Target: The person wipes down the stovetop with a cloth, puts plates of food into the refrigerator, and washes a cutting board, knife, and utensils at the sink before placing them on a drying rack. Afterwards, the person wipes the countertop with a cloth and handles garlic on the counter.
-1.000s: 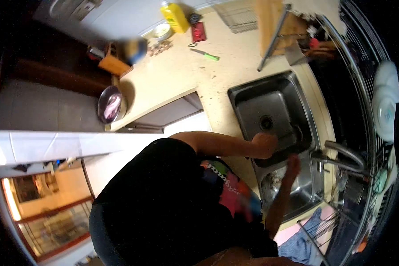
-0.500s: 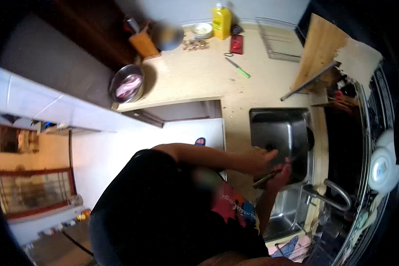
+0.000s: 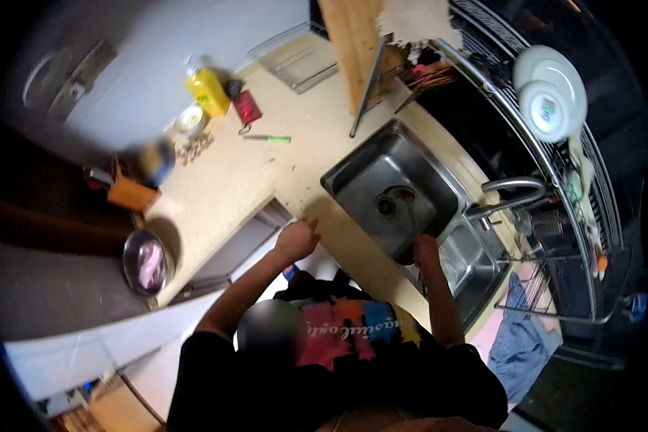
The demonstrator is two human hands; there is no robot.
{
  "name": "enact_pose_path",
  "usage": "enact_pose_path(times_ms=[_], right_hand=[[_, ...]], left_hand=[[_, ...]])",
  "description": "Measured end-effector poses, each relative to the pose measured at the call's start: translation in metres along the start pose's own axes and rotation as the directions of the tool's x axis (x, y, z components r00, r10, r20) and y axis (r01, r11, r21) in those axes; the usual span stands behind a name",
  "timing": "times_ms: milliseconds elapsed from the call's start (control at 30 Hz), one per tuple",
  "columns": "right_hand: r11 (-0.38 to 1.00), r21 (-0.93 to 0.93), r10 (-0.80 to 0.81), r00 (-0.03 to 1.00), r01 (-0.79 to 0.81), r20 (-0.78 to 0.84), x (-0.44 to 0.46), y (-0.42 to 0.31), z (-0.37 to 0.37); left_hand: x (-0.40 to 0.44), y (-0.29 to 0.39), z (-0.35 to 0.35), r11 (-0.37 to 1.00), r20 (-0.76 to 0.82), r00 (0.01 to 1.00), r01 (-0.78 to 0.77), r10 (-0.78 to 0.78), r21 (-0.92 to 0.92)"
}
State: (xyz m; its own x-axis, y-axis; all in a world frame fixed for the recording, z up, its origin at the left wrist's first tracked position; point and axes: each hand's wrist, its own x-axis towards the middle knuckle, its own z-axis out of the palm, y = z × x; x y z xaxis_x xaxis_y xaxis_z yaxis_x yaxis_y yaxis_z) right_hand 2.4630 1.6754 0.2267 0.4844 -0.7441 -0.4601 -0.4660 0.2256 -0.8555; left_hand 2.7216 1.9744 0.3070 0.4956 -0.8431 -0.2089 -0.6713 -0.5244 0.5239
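My left hand [image 3: 297,240] is above the near edge of the counter, left of the sink. Its fingers are loosely bent and a little apart, with nothing visible in them. My right hand [image 3: 426,252] is over the divider of the double sink, fingers closed. A thin dark thing seems to show below it, too blurred to name. The large steel basin [image 3: 371,162] has a dark drain [image 3: 387,204] and lies ahead of both hands. A smaller basin [image 3: 475,252] sits just right of my right hand, beneath a curved faucet [image 3: 515,189].
A green-handled knife [image 3: 270,139] lies on the counter, near a red package [image 3: 245,108] and a yellow bottle [image 3: 207,90]. A metal bowl [image 3: 145,263] with pinkish meat stands far left. A dish rack with white dishes [image 3: 547,108] rises at right, above a blue cloth [image 3: 518,335].
The view has turned, shifting the counter and sink leftward. My hands, close together over the sink before with a long thin thing between them, have come apart; my left hand moved left.
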Motion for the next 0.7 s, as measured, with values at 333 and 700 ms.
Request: enact_pose_path(times_ms=[333, 700], right_hand=[[0.825, -0.156, -0.505, 0.832, 0.544, 0.228, -0.145, -0.207, -0.001], [0.589, -0.634, -0.7, 0.709, 0.501, -0.09, -0.167, -0.425, -0.081]], left_hand=[[0.009, -0.023, -0.011, 0.989, -0.045, 0.994, -0.107, 0.103, -0.099], [-0.008, -0.032, -0.014, 0.969, -0.021, 0.997, -0.08, 0.077, -0.233]])
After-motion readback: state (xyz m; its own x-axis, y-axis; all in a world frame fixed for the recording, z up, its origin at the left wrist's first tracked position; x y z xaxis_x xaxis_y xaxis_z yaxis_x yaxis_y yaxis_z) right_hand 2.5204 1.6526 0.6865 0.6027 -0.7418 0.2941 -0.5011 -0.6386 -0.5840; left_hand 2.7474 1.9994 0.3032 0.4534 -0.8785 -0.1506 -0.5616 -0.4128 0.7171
